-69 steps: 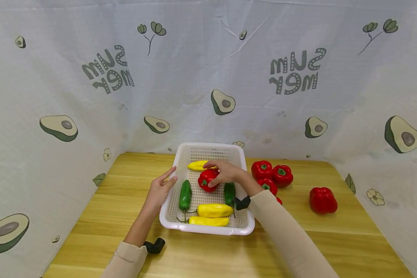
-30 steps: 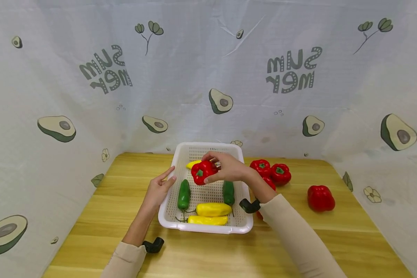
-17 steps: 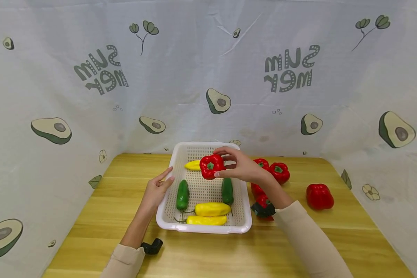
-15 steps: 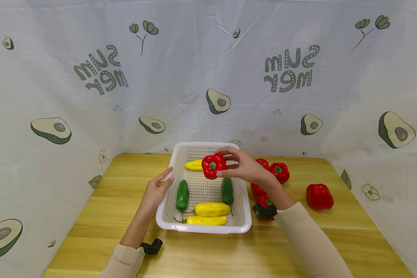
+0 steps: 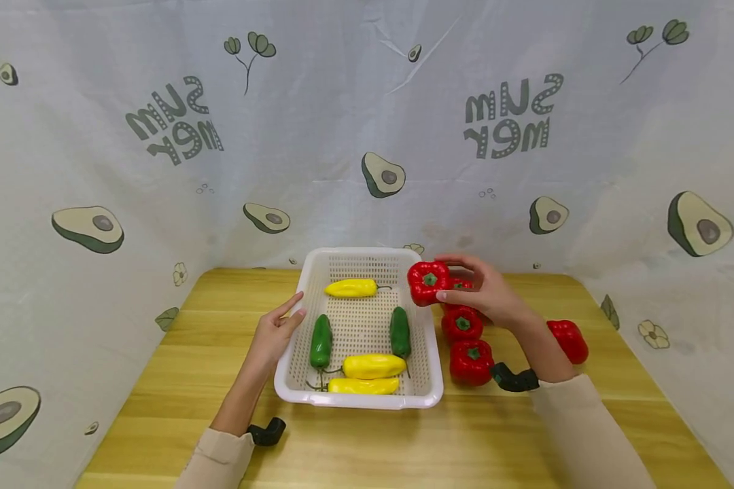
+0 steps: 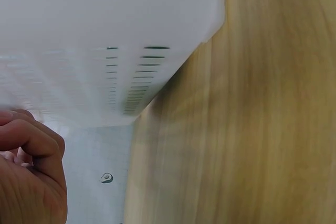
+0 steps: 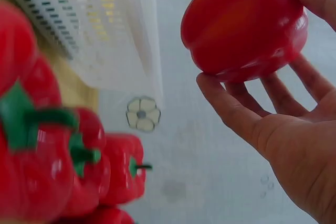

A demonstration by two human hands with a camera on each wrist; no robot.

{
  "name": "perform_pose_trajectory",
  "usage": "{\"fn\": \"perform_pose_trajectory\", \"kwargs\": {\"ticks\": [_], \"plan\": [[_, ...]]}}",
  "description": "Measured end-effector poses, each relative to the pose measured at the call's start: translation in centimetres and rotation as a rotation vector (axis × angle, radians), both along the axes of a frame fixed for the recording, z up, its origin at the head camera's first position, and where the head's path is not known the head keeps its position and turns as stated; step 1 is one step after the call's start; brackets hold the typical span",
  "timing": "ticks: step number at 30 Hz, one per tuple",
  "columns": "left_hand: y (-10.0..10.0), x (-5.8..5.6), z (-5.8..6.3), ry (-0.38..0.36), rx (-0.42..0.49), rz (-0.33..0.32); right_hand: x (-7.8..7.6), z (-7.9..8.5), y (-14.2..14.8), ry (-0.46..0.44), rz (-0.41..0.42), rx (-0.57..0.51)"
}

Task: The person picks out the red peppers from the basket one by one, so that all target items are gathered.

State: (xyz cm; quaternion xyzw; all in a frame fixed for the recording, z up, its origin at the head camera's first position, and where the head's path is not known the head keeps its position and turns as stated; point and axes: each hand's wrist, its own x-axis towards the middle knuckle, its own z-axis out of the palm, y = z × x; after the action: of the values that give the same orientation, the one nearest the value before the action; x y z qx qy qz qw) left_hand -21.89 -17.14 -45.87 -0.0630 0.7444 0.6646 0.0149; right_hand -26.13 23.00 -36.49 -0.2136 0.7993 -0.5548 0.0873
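Note:
My right hand (image 5: 491,292) holds a red bell pepper (image 5: 427,282) by its sides, thumb and fingers around it, stem facing the head camera. In the right wrist view this pepper (image 7: 244,24) is up off the table, beside the basket wall. My left hand (image 5: 275,334) grips the left rim of a white plastic basket (image 5: 357,401), with its other fingers (image 6: 37,145) curled by the outer wall in the left wrist view. Inside the basket lie a yellow pepper (image 5: 351,288) at the back, two more yellow peppers (image 5: 373,367) in front, and green peppers (image 5: 321,341) (image 5: 400,333) left and right.
Right of the basket, red bell peppers (image 5: 471,362) stand in a group on the wooden table (image 5: 177,353), partly hidden by my right hand. Another red bell pepper (image 5: 570,341) lies farther right, behind my forearm. A printed curtain (image 5: 318,136) hangs along the back and sides.
My right hand has lifted the red bell pepper from inside the basket and carried it right, over the basket's right rim. The left hand has stayed at the left rim.

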Motion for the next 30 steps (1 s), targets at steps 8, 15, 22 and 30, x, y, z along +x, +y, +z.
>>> {"fn": "perform_pose_trajectory", "kwargs": {"ticks": [8,15,22,30], "plan": [[0.1,0.2,0.3,-0.005,0.0,-0.008,1.7,-0.5,4.3,-0.015,-0.129,0.059],[0.1,0.3,-0.1,-0.006,-0.01,-0.005,3.0,-1.9,7.7,0.008,-0.209,0.11],[0.0,0.5,0.0,-0.014,-0.005,0.008,3.9,-2.9,10.1,0.006,-0.231,0.132],[0.2,0.5,0.2,-0.006,-0.012,-0.003,4.7,-4.2,11.7,-0.049,-0.276,0.144]]}}
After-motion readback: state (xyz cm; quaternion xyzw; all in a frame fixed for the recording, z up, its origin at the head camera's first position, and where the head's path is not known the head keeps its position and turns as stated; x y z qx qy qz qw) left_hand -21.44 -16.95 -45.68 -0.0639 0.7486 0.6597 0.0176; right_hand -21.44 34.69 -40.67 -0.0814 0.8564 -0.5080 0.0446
